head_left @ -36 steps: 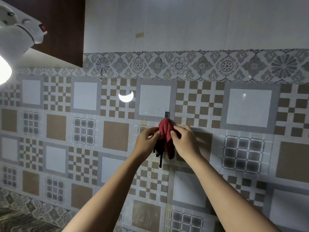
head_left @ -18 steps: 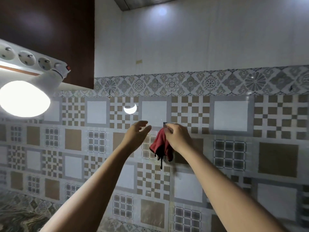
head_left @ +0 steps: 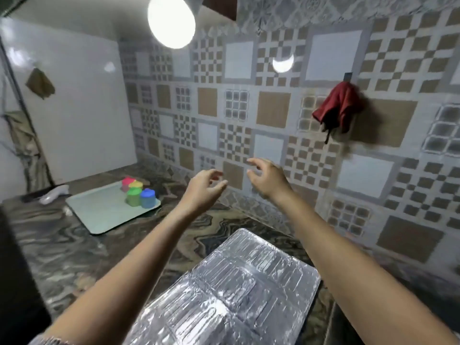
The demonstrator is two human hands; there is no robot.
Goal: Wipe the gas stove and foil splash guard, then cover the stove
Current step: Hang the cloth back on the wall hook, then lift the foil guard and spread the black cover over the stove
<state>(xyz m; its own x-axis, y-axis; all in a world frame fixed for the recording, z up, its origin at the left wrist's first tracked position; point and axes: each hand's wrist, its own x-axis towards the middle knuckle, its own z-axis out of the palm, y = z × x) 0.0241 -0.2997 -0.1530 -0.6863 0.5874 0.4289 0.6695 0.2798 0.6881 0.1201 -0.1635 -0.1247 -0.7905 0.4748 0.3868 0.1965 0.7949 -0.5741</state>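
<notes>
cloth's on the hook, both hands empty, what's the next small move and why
Probably lower the left hand and right hand to the foil sheet: both hover empty, the red cloth hangs on the wall hook, so wiping looks finished.

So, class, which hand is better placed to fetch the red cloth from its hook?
Probably the right hand: empty, and nearer the cloth, which hangs up to its right. The left hand would cross over.

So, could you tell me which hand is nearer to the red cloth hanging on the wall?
The right hand is nearer: it hangs open below and to the left of the red cloth. The left hand is farther left again, slightly lower; neither touches it.
</notes>
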